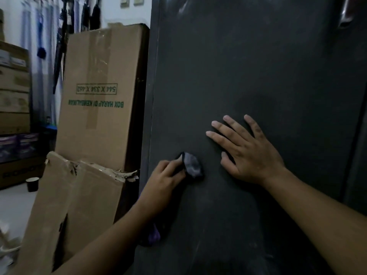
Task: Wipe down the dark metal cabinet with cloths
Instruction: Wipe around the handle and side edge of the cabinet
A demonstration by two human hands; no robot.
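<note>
The dark metal cabinet (248, 76) fills the right two thirds of the head view, its flat side facing me. My left hand (164, 181) grips a bunched dark grey cloth (192, 165) and holds it against the cabinet's surface near its left edge. A purple bit of cloth (155, 235) hangs below my left wrist. My right hand (246, 151) lies flat on the cabinet with fingers spread, just to the right of the cloth.
A tall cardboard box (99, 96) with green print stands against the cabinet's left side, a torn box (75, 197) in front of it. A dark paper cup (32, 184) sits on the floor. Stacked cartons (14, 86) line the far left.
</note>
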